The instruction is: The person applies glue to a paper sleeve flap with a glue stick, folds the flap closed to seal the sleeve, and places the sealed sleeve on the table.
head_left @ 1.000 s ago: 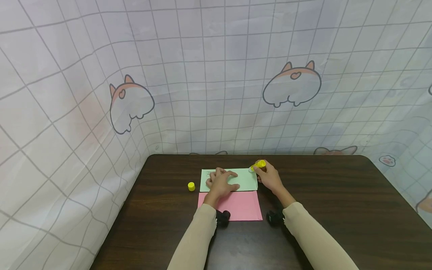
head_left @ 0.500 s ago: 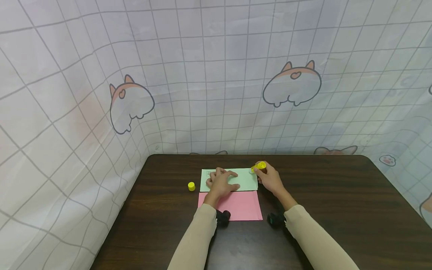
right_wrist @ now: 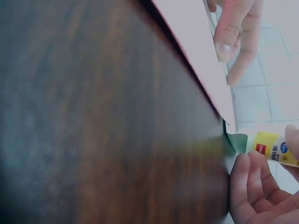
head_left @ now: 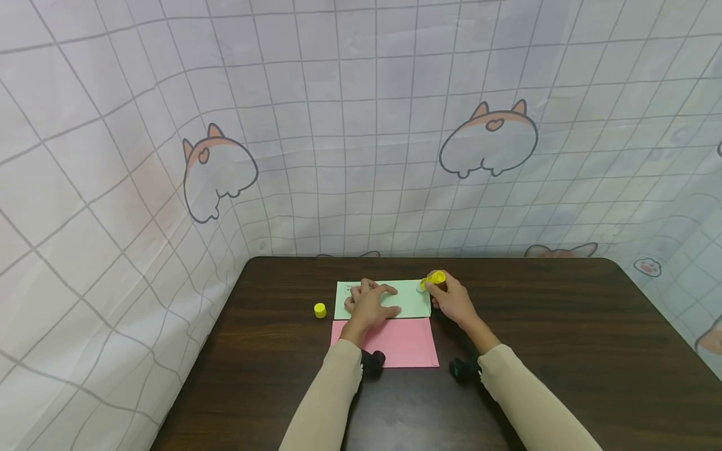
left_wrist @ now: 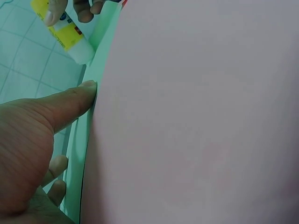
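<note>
While hands hide much, glue stick (head_left: 433, 278) tip seemingly touches green envelope (head_left: 410, 300) (blurred).

The head view is bright and sharp with soft, even light and hardly any shadows, its grid lines bend near the edges, and both wrist views are blurry up close, with a shine on the table (right_wrist: 107, 116).
</note>
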Available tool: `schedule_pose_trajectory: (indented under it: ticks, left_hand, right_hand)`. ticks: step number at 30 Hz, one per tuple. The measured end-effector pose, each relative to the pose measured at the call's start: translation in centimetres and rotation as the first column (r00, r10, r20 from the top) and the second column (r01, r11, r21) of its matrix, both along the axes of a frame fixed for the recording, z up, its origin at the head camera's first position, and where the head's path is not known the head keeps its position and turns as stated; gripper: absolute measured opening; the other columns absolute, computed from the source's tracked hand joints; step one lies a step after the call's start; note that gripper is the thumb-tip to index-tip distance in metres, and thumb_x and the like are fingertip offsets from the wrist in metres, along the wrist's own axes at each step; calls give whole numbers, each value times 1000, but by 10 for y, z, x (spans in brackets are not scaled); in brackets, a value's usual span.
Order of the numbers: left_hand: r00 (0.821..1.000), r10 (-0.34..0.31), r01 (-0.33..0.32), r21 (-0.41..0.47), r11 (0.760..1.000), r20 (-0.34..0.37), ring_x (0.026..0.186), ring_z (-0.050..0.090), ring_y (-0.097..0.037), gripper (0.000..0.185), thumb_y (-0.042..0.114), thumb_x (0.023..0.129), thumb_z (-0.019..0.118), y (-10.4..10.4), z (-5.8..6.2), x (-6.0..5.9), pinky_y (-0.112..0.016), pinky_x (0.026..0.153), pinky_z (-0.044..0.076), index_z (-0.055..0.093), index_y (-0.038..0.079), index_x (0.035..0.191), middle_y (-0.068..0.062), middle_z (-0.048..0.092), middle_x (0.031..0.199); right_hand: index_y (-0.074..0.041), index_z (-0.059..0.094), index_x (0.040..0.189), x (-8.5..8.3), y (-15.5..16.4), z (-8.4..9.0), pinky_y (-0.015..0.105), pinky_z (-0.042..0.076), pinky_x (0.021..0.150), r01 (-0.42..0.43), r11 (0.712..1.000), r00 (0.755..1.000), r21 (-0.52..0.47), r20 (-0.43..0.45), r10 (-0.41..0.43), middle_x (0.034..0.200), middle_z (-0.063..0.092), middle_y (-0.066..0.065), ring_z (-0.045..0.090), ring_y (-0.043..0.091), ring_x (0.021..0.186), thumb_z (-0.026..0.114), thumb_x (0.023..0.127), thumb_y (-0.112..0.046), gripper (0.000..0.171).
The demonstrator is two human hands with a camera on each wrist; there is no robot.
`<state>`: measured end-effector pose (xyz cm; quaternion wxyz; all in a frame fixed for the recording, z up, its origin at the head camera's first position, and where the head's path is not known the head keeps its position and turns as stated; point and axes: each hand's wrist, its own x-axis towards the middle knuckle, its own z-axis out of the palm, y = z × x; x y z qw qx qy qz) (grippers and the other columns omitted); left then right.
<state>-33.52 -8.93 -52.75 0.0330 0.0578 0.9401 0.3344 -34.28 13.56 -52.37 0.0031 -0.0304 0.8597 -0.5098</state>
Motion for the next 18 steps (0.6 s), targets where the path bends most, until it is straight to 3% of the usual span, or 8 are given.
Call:
schedule_pose_trajectory:
  ticks: [18]
  left_hand:
    - [1000, 0, 0, 11, 1000, -5, 124, 31, -35, 39, 40, 88, 80, 0, 0, 0, -62, 100, 20, 71, 33, 125, -5, 42, 132]
  right_hand:
    - [-8, 53, 137, 8, 1, 5, 32, 60, 79, -20, 1000, 999, 21, 38, 19, 110, 62, 17, 62, 20, 81, 60, 104, -33, 41]
